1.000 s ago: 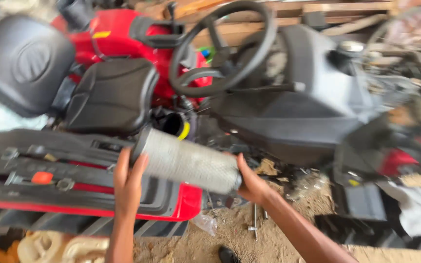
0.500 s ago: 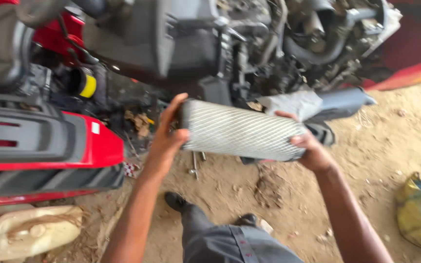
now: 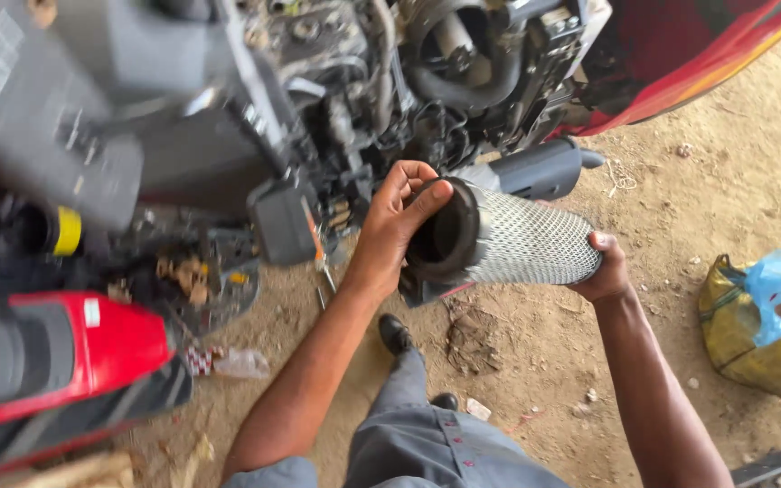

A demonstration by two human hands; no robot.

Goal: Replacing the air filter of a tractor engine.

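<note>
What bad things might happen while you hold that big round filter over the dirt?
It might slip. The filter is gripped only at its ends: the left hand hooks the open dark rim, the right hand cups the far end, with sandy ground below.

Dirt might get in, since the open end faces up.

It might bump the engine parts close behind it.
</note>
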